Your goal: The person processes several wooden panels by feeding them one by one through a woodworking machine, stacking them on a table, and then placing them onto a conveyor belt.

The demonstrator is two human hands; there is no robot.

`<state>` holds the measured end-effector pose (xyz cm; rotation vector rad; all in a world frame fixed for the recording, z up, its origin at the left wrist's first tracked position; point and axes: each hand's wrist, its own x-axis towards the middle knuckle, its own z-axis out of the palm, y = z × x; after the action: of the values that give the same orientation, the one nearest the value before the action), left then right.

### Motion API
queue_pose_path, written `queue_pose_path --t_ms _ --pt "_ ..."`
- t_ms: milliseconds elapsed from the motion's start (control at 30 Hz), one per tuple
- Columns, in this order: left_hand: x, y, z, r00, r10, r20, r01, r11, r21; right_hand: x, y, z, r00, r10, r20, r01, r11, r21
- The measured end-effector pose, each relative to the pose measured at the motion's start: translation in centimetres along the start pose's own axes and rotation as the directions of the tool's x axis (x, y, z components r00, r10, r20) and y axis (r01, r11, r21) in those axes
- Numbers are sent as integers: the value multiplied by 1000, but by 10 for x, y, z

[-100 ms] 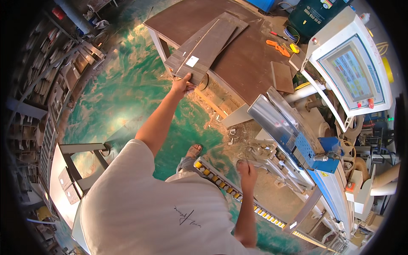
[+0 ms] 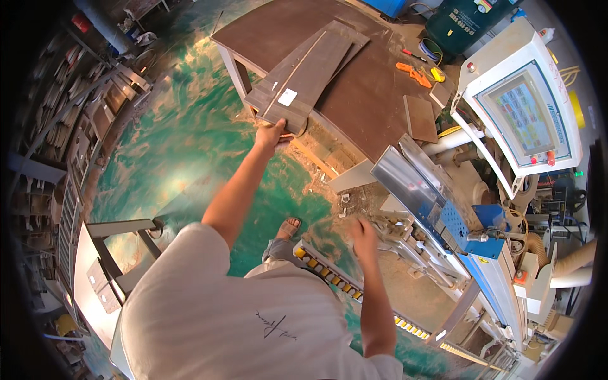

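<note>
At the near corner of a brown worktable, my left hand (image 2: 272,135) grips the end of a long dark wood-grain board (image 2: 311,63). Its thumb lies on top and the fingers curl beneath. A white label (image 2: 287,97) is stuck near the held end. Another board (image 2: 352,54) of like colour lies partly under the first, fanned out to the right. My right hand (image 2: 363,239) hangs in the air over the floor, left of the blue and metal machine rail (image 2: 443,221). Motion smears its fingers, and I see nothing held in it.
Orange tools (image 2: 415,74) and a small brown panel (image 2: 420,118) lie on the worktable (image 2: 370,88). A control screen (image 2: 524,114) stands at right. A roller track (image 2: 329,273) with yellow rollers runs beside my legs. At lower left stands a pale table (image 2: 85,253).
My right hand has moved forward and slightly left. My left hand stays on the board's end, the boards nearly unmoved.
</note>
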<state>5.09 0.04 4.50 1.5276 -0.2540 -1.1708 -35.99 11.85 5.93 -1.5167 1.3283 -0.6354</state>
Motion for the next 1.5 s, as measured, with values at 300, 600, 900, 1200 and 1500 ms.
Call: queue_pose_path --t_ms 300,600,900,1200,1500 --pt "-156 -107 -4 884 -157 441 133 987 85 176 -61 81 947 314 63 -320 917 237" --pt "-112 -119 -36 770 -344 538 168 922 349 109 -31 16 926 259 -275 -300 946 -119" --pt "-151 -152 228 612 -388 689 50 889 456 -69 105 -102 691 514 -508 -522 841 141" --pt "-205 -242 364 653 -373 659 -30 857 515 -122 151 -184 559 501 -661 -604 792 89" --pt "-244 -273 418 793 -142 593 -370 660 654 -139 172 -224 547 421 -724 -614 789 -5"
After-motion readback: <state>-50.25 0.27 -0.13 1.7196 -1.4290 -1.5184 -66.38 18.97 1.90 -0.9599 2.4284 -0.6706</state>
